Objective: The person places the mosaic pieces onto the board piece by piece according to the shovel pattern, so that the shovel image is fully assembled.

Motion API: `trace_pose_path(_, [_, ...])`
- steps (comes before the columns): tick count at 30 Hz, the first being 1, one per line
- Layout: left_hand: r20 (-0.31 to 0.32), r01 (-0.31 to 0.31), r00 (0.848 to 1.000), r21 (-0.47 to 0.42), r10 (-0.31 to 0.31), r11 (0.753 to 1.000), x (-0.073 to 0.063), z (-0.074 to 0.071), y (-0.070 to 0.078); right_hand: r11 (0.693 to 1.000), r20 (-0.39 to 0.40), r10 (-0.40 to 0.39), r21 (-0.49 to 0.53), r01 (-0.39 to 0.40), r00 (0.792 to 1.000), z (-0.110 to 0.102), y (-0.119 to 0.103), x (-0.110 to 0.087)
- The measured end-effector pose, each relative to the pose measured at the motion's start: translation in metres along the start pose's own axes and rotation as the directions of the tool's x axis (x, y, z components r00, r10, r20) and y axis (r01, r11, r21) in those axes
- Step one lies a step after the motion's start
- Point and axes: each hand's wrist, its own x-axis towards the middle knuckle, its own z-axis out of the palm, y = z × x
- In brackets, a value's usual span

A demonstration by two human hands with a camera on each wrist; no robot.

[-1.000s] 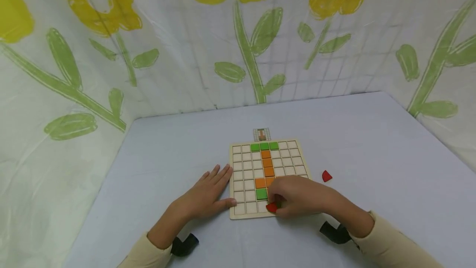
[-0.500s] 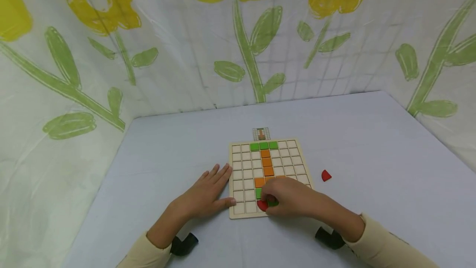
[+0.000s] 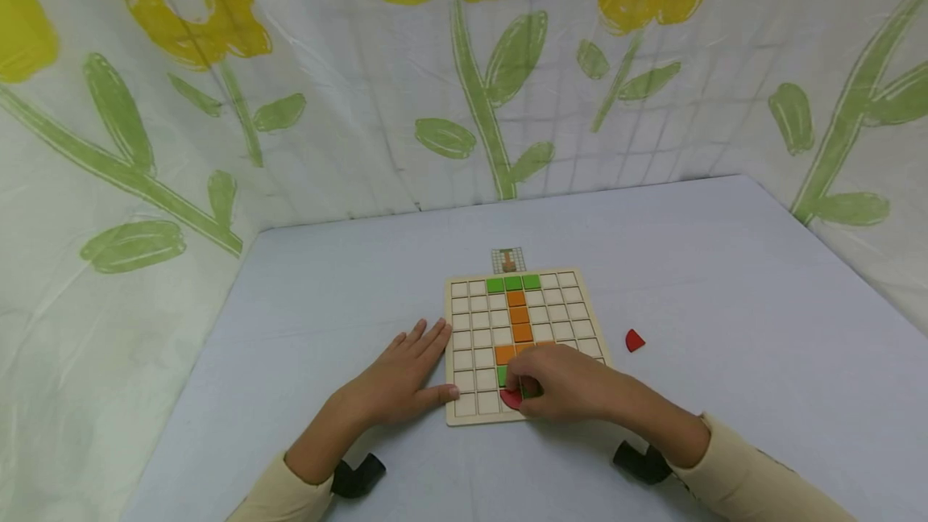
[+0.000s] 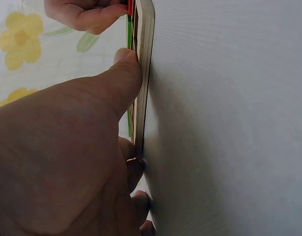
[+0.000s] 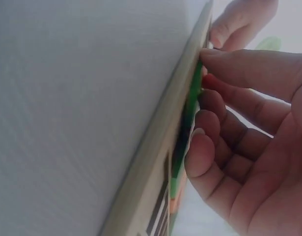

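Observation:
A wooden grid board [image 3: 466, 405] lies on the table under both hands. Green square tiles [image 3: 513, 283] fill part of its far row, and orange tiles [image 3: 520, 315] run down the middle. My right hand [image 3: 569, 383] pinches a red quarter-circle tile [image 3: 511, 399] between thumb and curled index finger, at a cell in the near row. Green tiles [image 5: 191, 93] beside it are partly hidden by that hand. At the board's left edge my left hand [image 3: 400, 377] rests with fingers spread, its thumb [image 4: 125, 69] on the rim.
Another red quarter-circle tile [image 3: 634, 341] lies on the table right of the board. A small pattern card [image 3: 508, 260] touches or nearly touches the board's far edge. A flower-printed curtain [image 3: 348, 103] stands behind the white table [image 3: 326, 264].
My right hand has moved slightly left along the near row with the red tile, which now sits lower over its cell. My left hand has stayed in place.

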Motion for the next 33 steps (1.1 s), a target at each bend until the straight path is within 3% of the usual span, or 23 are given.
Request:
trace_pose_path(6, [0.002,0.001,1.000,-0.005,-0.001,1.000,0.0004,-0.0004,0.0006,1.000,0.008,-0.007,0.007,0.007,1.000,-0.0032,0.0006,-0.0025])
trace_pose_path(21, [0.003,-0.001,1.000,-0.013,0.001,1.000,-0.0007,-0.0002,-0.0008,0.995,-0.070,0.015,-0.099,-0.022,0.997,0.0034,-0.0034,0.0011])
trace_pose_path(27, [-0.001,-0.004,1.000,-0.010,0.003,1.000,-0.0004,0.0004,-0.0009,0.993,-0.060,0.063,-0.099,-0.069,0.996,0.0025,-0.0064,0.0007])
trace_pose_path(33, [0.000,0.000,1.000,-0.006,0.000,1.000,-0.0002,0.0001,0.0000,0.994,-0.036,0.043,-0.098,-0.047,0.998,0.0003,-0.0066,-0.0014])
